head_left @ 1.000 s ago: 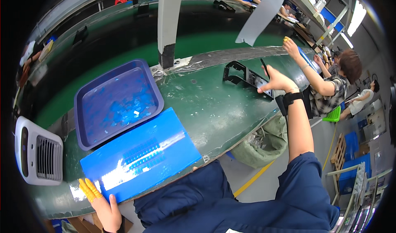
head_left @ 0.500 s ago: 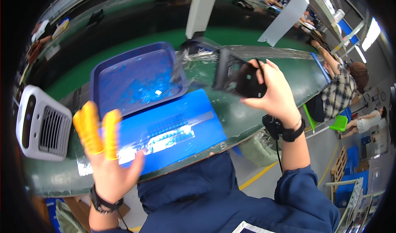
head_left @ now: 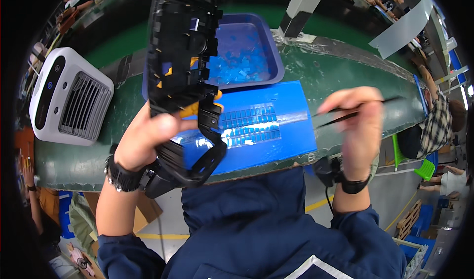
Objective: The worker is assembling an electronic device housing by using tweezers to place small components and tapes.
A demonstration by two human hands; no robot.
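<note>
My left hand [head_left: 148,138], with yellow finger cots on some fingers, is closed on a long black plastic housing [head_left: 173,56]. The housing stands tall before me, with clips and ribs along its edges and an open loop-like frame at its lower end. It hides part of the tray and board behind it. To the right, my right hand [head_left: 363,126] is blurred by motion and pinches dark tweezers [head_left: 340,119], tips pointing left. Between the hands lies a blue board [head_left: 291,98] bearing rows of small blue rectangular pieces [head_left: 251,126].
Behind the board, a dark blue tray [head_left: 277,64] holds many scattered blue bits. A white fan unit [head_left: 43,96] stands on the green bench at left. A grey post [head_left: 306,4] rises behind the bench. A person in a checked shirt [head_left: 444,126] sits at far right.
The black housing has passed from my right hand to my left, which was open and spread before. My right hand now holds only the tweezers. The view has shifted leftward.
</note>
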